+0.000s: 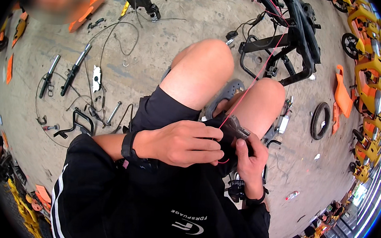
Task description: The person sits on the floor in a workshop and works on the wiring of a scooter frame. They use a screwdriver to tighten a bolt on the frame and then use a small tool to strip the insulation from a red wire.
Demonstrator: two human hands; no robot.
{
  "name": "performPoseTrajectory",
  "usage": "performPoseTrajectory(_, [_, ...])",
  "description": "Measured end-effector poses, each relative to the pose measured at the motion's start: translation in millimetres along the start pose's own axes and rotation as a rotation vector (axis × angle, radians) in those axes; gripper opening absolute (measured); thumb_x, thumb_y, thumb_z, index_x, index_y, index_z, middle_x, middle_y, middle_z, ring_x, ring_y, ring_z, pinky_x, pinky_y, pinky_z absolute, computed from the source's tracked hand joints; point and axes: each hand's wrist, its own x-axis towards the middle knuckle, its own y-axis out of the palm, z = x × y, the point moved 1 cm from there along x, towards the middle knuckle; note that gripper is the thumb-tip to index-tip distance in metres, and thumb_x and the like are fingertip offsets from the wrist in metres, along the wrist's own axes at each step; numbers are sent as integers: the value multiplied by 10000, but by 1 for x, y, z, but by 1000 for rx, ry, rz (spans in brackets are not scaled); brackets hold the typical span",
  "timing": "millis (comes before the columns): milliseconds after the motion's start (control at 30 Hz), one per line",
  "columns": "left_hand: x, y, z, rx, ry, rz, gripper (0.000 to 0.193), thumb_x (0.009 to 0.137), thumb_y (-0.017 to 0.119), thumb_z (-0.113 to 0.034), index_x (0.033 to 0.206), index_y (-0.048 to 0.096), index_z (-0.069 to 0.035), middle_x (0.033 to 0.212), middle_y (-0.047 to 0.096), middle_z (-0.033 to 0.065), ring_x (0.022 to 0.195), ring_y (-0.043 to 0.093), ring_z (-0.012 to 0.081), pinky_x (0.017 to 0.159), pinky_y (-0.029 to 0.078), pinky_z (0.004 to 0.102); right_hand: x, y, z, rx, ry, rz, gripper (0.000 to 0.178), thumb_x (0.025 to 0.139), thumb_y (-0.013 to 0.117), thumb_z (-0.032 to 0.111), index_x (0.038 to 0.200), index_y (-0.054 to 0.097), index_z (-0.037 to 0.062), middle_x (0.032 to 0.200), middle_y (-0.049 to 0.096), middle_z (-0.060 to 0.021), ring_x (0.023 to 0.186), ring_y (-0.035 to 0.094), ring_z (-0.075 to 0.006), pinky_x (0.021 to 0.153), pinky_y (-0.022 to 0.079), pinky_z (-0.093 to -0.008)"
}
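Observation:
A thin red cord [260,74] runs down from the black scooter frame [295,42] at the far right, past my knees, to my hands. My left hand [182,143] is closed, its fingertips pinched on the cord, and a short curl of it shows below them. Just to the right, my right hand [251,157] grips a small dark part with a greyish, shiny end [238,127] between thumb and fingers. What kind of part it is, I cannot tell. Both hands are close together above my lap.
Fork tubes [75,70], cables and a black bracket [77,123] lie on the concrete floor to the left. On the right are a tyre [320,120], orange panels [343,97] and a bottle [292,195]. Yellow scooters [368,75] line the right side. Another person is at upper left.

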Motion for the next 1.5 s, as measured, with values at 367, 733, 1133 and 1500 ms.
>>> performPoseTrajectory(367, [3, -3, 0, -6, 6, 5, 249, 770, 764, -79, 969, 668, 36, 902, 639, 97, 880, 645, 294, 621, 542, 348, 1, 0, 6, -40, -35, 7, 254, 850, 680, 39, 1091, 669, -42, 907, 703, -170, 792, 678, -211, 755, 516, -288])
performPoseTrajectory(733, [4, -4, 0, -3, 6, 29, 237, 775, 759, -72, 959, 663, 43, 889, 636, 102, 873, 642, 294, 619, 539, 339, 5, 2, 11, -66, -67, 14, 268, 834, 694, 44, 1096, 681, -17, 820, 679, -149, 690, 641, -195, 671, 502, -280])
performPoseTrajectory(1133, [8, -8, -2, -8, -35, 91, 255, 761, 766, -54, 980, 667, 32, 892, 641, 109, 892, 649, 287, 663, 549, 354, 10, -1, 16, -255, -415, -138, 313, 718, 722, 7, 1024, 679, -41, 782, 680, -139, 648, 642, -236, 625, 502, -288])
performPoseTrajectory(1500, [10, -10, -4, -11, -39, 74, 248, 731, 770, -20, 946, 655, 26, 894, 655, 85, 859, 654, 283, 667, 557, 349, 4, -8, 20, 196, 160, 19, 227, 932, 613, 103, 1124, 639, -16, 690, 610, -27, 584, 524, -62, 536, 430, -218])
